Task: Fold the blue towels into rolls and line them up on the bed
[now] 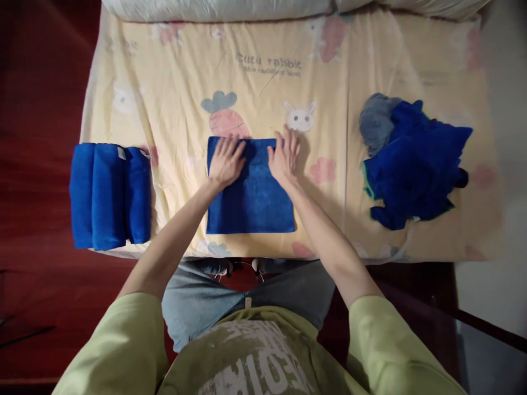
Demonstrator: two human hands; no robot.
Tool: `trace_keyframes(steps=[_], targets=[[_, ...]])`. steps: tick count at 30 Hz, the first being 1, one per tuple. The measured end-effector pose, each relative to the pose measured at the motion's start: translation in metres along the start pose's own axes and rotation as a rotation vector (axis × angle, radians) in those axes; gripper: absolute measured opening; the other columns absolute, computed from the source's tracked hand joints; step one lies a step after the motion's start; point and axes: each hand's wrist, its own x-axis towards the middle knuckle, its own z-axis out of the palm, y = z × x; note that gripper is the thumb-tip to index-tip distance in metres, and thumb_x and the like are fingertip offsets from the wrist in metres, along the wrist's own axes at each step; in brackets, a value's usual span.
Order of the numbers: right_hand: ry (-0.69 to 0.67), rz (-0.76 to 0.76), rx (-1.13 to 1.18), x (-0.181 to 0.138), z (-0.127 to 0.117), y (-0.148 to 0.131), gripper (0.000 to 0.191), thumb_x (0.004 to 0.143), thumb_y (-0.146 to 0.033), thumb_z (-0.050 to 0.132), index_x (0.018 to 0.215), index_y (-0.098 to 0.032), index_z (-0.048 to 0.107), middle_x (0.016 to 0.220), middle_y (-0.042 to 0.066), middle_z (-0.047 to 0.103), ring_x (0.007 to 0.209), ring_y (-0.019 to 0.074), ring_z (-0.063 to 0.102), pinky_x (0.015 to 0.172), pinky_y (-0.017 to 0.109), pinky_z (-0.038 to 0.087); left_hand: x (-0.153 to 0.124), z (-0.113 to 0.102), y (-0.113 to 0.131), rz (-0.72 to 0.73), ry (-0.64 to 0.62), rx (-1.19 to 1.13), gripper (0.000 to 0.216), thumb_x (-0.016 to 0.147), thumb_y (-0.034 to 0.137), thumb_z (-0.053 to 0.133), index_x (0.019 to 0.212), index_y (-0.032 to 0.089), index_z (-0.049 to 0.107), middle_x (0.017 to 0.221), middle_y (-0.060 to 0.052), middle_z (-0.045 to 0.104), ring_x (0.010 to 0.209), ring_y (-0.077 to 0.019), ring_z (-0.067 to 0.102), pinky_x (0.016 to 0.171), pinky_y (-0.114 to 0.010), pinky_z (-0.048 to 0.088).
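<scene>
A blue towel [255, 203] lies flat as a neat rectangle on the bed, straight in front of me. My left hand [227, 162] rests on its upper left part, palm down with the fingers spread. At its upper right corner lies my right hand [285, 156], fingers apart, partly on the cloth and partly past its edge. Neither hand grips anything. Rolled blue towels [109, 195] sit side by side at the bed's left edge. To the right is a crumpled heap of blue cloths [415, 164], some with green edging, with a grey cloth [376, 123] at its upper left.
A yellow sheet [263, 82] printed with rabbits and carrots covers the bed. White bedding [222, 8] runs along the far edge. Dark red floor [37, 164] shows on the left, and a pale wall [508, 109] stands on the right.
</scene>
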Motion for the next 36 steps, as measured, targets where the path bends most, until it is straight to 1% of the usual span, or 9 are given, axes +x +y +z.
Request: trace_keyframes(steps=[5,11,16,21,23,26,28,32,36], targets=[[-0.209,-0.184,0.013,-0.037,0.028,-0.024,0.061,0.109,-0.036,0.036,0.167,-0.018,0.033,0.178,0.011,0.022,0.166,0.0293,0.011,0.134,0.064,0.006,-0.023,0.025,0.017,0.085,-0.122,-0.035,0.066,0.107,0.053,0.035,0.163,0.019,0.043,0.172,-0.012,0.034,0.164,-0.0298,0.021,0.134,-0.056,0.011],[-0.192,-0.172,0.077,-0.034,0.039,-0.008,0.062,0.11,-0.043,0.036,0.169,-0.022,0.031,0.177,0.007,0.023,0.167,0.0282,0.01,0.134,0.064,0.004,-0.021,0.013,0.02,-0.069,-0.105,-0.076,0.066,0.104,0.052,0.044,0.162,0.021,0.045,0.174,-0.01,0.031,0.166,-0.0322,0.013,0.134,-0.06,0.006],[-0.114,-0.012,0.14,-0.034,0.029,0.01,0.06,0.11,-0.042,0.035,0.168,-0.023,0.034,0.176,0.009,0.027,0.167,0.0276,0.009,0.133,0.067,0.007,-0.034,-0.002,0.008,-0.228,0.0,-0.06,0.068,0.103,0.055,0.046,0.162,0.021,0.044,0.173,-0.012,0.034,0.166,-0.0311,0.012,0.134,-0.061,0.007],[-0.006,0.088,0.195,-0.077,-0.003,0.02,0.059,0.108,-0.03,0.037,0.166,-0.017,0.037,0.177,0.012,0.022,0.167,0.0298,0.005,0.131,0.071,0.007,-0.091,-0.034,0.003,-0.208,0.034,-0.013,0.064,0.105,0.046,0.04,0.162,0.018,0.044,0.175,-0.012,0.029,0.166,-0.0291,0.01,0.135,-0.058,0.003],[-0.045,-0.053,0.235,-0.112,-0.016,0.022,0.059,0.106,-0.027,0.041,0.164,-0.018,0.041,0.176,0.011,0.025,0.167,0.0279,0.009,0.134,0.065,0.008,-0.127,-0.045,0.013,-0.07,-0.084,-0.037,0.061,0.105,0.041,0.04,0.159,0.017,0.049,0.174,-0.013,0.03,0.166,-0.0298,0.014,0.136,-0.057,0.007],[-0.264,-0.387,0.353,-0.17,-0.027,0.03,0.053,0.103,-0.027,0.051,0.155,-0.023,0.056,0.167,0.009,0.044,0.161,0.0254,0.033,0.136,0.056,0.022,-0.188,-0.053,0.031,0.184,-0.348,-0.127,0.055,0.104,0.042,0.046,0.153,0.019,0.058,0.169,-0.012,0.041,0.162,-0.03,0.028,0.135,-0.054,0.02],[-0.338,-0.464,0.392,-0.202,-0.029,0.039,0.05,0.099,-0.026,0.058,0.149,-0.025,0.063,0.161,0.008,0.053,0.156,0.0263,0.042,0.133,0.056,0.029,-0.224,-0.054,0.037,0.209,-0.391,-0.168,0.052,0.103,0.04,0.048,0.15,0.02,0.061,0.166,-0.012,0.046,0.16,-0.03,0.034,0.134,-0.055,0.025],[-0.222,-0.317,0.414,-0.232,-0.027,0.053,0.052,0.092,-0.012,0.055,0.141,-0.022,0.07,0.154,0.009,0.061,0.15,0.0251,0.051,0.13,0.054,0.038,-0.261,-0.05,0.035,-0.001,-0.203,-0.222,0.048,0.103,0.031,0.044,0.146,0.019,0.062,0.159,-0.013,0.055,0.154,-0.0286,0.045,0.129,-0.055,0.038],[-0.101,-0.183,0.463,-0.234,-0.02,0.05,0.056,0.084,-0.003,0.049,0.13,-0.018,0.077,0.146,0.011,0.067,0.145,0.0243,0.057,0.126,0.051,0.045,-0.254,-0.044,0.035,-0.119,-0.056,-0.241,0.043,0.096,0.021,0.044,0.13,0.017,0.071,0.146,-0.014,0.066,0.141,-0.0278,0.058,0.123,-0.052,0.046]])
